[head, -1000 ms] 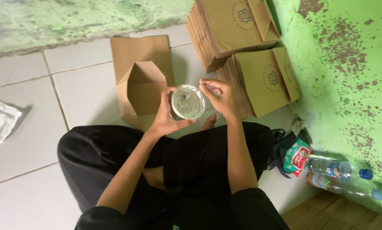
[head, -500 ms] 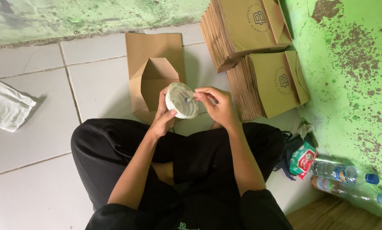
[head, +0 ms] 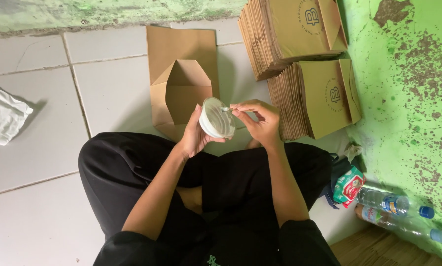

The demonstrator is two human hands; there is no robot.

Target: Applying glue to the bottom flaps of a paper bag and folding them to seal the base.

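1. While tilted toward the right hand (head: 260,123), the small white bowl (head: 217,118) sits gripped in the left hand (head: 194,135), just before the open paper bag (head: 181,93).
2. Right fingers pinch a thin stick (head: 226,109) at the bowl's rim, apparently for scooping.

Small white round container (head: 217,118) and thin stick (head: 226,109), held above the lap

The container is shallow, tipped on edge so its whitish, streaked inside faces right. The short pale stick lies roughly level, its left tip touching the container's upper inner rim, its other end hidden between pinching fingertips.
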